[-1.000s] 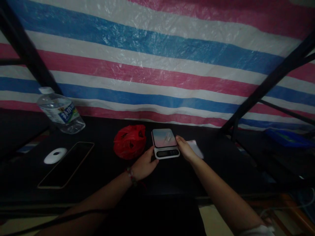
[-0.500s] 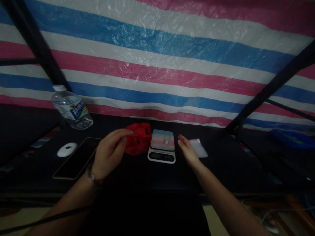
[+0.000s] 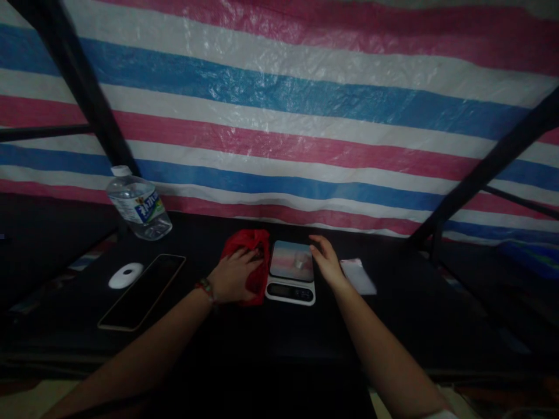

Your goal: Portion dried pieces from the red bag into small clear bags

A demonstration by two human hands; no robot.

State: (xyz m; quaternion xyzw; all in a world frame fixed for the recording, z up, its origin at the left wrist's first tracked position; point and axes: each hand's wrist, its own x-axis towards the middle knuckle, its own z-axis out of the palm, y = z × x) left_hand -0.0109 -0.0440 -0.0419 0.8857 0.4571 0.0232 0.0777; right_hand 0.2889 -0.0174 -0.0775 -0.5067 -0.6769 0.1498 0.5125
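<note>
A red plastic bag [image 3: 244, 238] lies crumpled at the middle of the dark table. My left hand [image 3: 236, 276] rests on top of it, palm down with the fingers spread. Right beside the bag is a small white digital scale [image 3: 290, 292] with a shiny, reflective weighing plate and a dark display at its front. A small pale shape shows on the plate; I cannot tell whether it is an object or a reflection. My right hand [image 3: 326, 262] is at the scale's right edge, fingers apart and holding nothing, its fingertips close to the plate's far corner.
Right of my right hand lies a small clear or white packet [image 3: 358, 276]. On the left are a phone [image 3: 143, 292], a white oval device [image 3: 126, 275] and a clear water bottle [image 3: 142, 206]. Dark metal bars [image 3: 94, 105] slant up before a striped plastic sheet [image 3: 279, 139].
My left hand has moved right and down onto the red bag, flattening out. My right hand has come nearer the scale. The view has shifted slightly.
</note>
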